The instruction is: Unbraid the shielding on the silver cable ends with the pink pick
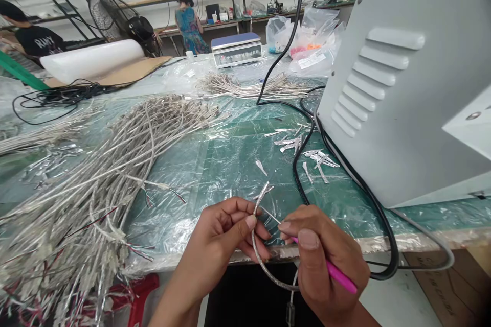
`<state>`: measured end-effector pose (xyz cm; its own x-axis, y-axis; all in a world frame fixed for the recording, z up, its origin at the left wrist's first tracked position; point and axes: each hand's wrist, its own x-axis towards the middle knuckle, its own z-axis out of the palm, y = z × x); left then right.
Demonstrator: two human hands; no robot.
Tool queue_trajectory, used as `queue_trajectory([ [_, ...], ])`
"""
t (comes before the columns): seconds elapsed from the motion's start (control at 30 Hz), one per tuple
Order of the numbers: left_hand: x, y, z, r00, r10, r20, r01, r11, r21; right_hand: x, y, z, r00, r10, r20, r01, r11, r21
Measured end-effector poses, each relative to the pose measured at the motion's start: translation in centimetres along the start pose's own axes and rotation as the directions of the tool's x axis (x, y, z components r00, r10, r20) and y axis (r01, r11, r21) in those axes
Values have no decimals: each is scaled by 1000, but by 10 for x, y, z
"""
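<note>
- cable pile (126, 148) on the bench's (226, 153) left, machine (383, 112) over on the right
- foil strips (324, 158) kinda in between
- scale (237, 54) back there, bags (320, 23) to its right

Passable lane: table (230, 150) ahead of left hand (226, 235), between bundle (118, 158) and foil scraps (322, 157) — one stray scrap (261, 167) lies in it. Far end blocked by loose cables (261, 88), scale (237, 55) behind. Left: bundle piled broad, wire ends (178, 195) jutting lane-ward. Right: black cord (296, 161) winds among the scraps, down close to right hand (322, 260); machine (399, 127) walls off that side. Between hands — held cable (264, 267) bows across.
</note>
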<state>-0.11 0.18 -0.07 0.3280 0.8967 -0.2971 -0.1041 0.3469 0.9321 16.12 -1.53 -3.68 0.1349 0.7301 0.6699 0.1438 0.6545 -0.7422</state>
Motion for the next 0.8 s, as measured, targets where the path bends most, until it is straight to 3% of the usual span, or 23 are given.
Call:
queue_trajectory([
  [0.3,1,-1,0,1000,-5,-4,5,1000,-10,3,0,-1,994,50,92,-44,997,-66],
  [0.8,1,-1,-1,1000,-9,20,8,1000,18,1,0,1,997,65,43,-60,991,-118],
])
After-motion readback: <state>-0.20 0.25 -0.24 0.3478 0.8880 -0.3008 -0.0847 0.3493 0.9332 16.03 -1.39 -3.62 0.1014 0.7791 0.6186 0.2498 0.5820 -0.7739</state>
